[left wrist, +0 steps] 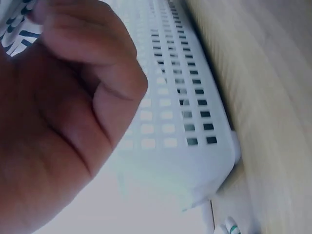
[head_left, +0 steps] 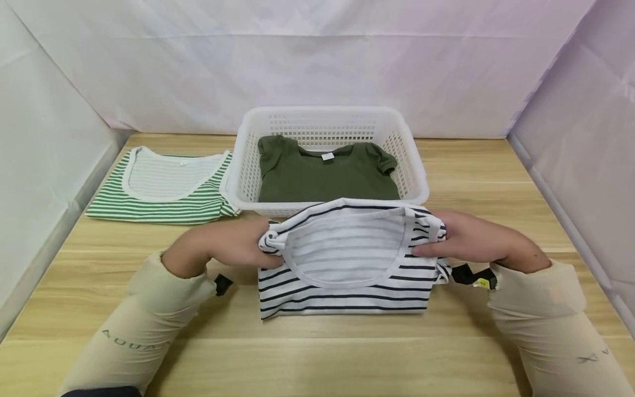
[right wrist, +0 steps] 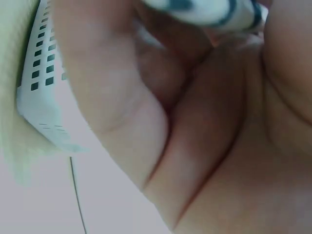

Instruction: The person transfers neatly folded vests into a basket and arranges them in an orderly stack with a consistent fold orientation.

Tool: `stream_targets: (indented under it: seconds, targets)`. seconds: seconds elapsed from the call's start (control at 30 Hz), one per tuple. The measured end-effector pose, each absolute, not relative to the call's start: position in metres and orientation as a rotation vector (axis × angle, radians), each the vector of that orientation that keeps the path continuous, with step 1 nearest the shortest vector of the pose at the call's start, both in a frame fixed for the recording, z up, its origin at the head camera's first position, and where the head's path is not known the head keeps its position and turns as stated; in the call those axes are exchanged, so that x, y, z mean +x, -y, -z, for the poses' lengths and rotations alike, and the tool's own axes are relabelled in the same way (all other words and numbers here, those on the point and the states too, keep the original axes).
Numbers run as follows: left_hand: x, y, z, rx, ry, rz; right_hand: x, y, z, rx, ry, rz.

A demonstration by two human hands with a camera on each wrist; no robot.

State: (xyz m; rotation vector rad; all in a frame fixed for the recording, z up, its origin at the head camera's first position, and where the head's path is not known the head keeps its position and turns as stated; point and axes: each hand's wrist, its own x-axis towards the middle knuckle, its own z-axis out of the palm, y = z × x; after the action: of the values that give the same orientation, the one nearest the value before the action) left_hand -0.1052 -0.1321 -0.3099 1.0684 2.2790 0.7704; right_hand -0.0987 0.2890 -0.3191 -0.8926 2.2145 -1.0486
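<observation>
A white shirt with dark stripes (head_left: 342, 298), folded, hangs between my two hands in front of the basket, its wide neckline facing up. My left hand (head_left: 230, 241) pinches the shirt's left shoulder, thumb in front. On the other side my right hand (head_left: 471, 237) grips the right shoulder the same way. Both wrist views show curled fingers around striped cloth. Just behind the shirt stands a white plastic basket (head_left: 419, 182) with lattice walls. Inside it lies a folded dark green shirt (head_left: 327, 179) with a white neck label. The striped shirt's upper edge overlaps the basket's front rim in the head view.
A folded green-and-white striped shirt (head_left: 159, 210) lies on the wooden table (head_left: 317, 358) left of the basket, against its side. White cloth walls (head_left: 317, 66) enclose the table at the back and both sides.
</observation>
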Motion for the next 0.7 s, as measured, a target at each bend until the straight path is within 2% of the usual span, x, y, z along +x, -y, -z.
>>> stream_targets:
  seconds: [0.4,0.7]
  targets:
    - [-0.119,0.147,0.303,0.966,-2.163,-1.090,-0.101,-0.279,0.319,-0.738,-2.507,1.301]
    - [-0.122,0.153,0.285,0.885,-2.244,-1.221,-0.113,-0.264,0.292,-0.687,-2.626,1.450]
